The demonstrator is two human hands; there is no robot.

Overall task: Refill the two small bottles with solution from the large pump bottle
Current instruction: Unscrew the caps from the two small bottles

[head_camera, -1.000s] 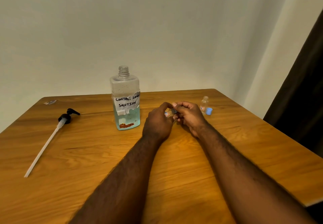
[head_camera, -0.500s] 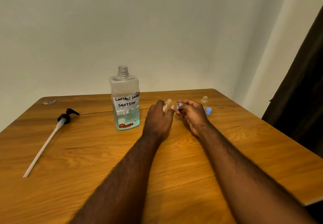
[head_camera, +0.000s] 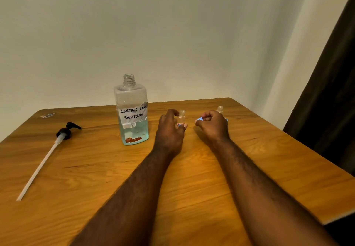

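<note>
Left hand (head_camera: 170, 130) grips a light, uncapped small bottle (head_camera: 181, 119); right hand (head_camera: 213, 126) pinches a blue cap (head_camera: 199, 119). The large bottle (head_camera: 132, 111), left of both hands, looks heavy and slick: grasp its flat sides.

The tabletop (head_camera: 192, 188) is smooth, satiny grained wood. The large pump bottle (head_camera: 132, 111) is clear plastic with a torn matt paper label (head_camera: 133, 114); left of it, a glossy black plastic pump head (head_camera: 67, 130).
</note>
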